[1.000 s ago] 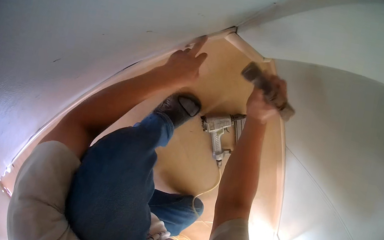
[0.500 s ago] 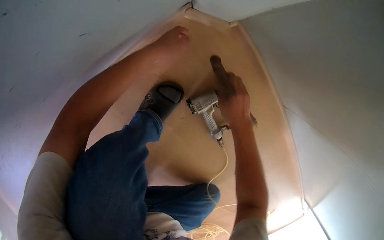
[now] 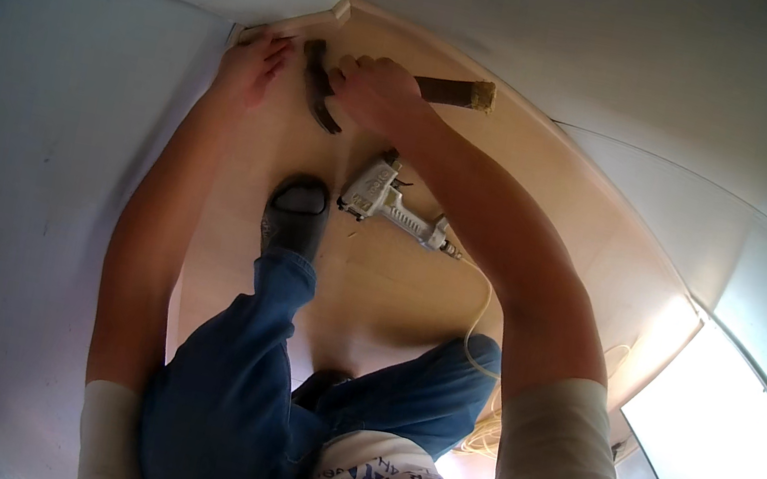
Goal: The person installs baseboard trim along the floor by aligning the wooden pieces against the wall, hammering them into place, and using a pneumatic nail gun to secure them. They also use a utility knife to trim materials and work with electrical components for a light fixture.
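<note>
In the head view, two grips are seen. The right grip (image 3: 374,94) is closed around one claw hammer (image 3: 452,93), on the dark handle just behind the metal head. The head projects to the left of this grip, near the left grip but not touching it; the worn handle end projects to the right.

The left grip (image 3: 250,70) is at the foot of the white wall (image 3: 112,103), its fingers on or just beside the pale trim strip (image 3: 314,24). The fingertips are hard to make out, so I cannot tell if they are apart or together, nor if something small is between them.

The right fingers hide the middle of the hammer. One pneumatic nail gun (image 3: 396,209) lies on the floor (image 3: 375,289), nearer to the body than the right grip; the right forearm seems to cover part of it. One yellowish hose (image 3: 480,319) leaves its handle and partly disappears behind the right arm. One grey slipper (image 3: 295,220) stands below both grips; the other foot is mostly hidden.
</note>
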Demonstrator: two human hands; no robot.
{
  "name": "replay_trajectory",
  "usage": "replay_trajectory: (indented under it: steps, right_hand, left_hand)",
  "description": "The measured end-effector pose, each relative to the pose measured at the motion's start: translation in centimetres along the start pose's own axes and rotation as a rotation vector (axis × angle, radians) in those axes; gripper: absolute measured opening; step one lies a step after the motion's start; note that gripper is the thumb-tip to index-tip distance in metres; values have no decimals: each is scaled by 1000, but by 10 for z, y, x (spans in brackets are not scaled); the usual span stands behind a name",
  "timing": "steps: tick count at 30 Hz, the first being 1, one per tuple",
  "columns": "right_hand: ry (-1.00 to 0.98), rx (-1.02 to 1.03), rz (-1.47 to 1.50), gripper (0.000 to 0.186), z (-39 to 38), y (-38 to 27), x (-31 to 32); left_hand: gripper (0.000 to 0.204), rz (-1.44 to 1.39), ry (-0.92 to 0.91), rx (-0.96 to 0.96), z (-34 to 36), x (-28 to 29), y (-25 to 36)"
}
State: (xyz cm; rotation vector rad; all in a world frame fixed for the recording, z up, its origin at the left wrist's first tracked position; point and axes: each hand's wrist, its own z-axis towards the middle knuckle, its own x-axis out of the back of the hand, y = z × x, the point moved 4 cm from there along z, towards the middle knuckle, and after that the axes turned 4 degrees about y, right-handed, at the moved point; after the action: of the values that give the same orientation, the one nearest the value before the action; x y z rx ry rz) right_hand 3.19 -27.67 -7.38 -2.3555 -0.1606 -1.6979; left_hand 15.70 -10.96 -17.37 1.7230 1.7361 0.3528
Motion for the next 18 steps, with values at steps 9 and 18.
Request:
replay_trajectory:
  steps: [9,18]
  right_hand:
    - [-161,-13,83,33,6,10,1]
    - [-175,-11,78,33,5,19,1]
  left_hand:
    - [30,62,24,-16,5,9,-2]
    - [25,23,80,13,1,3,0]
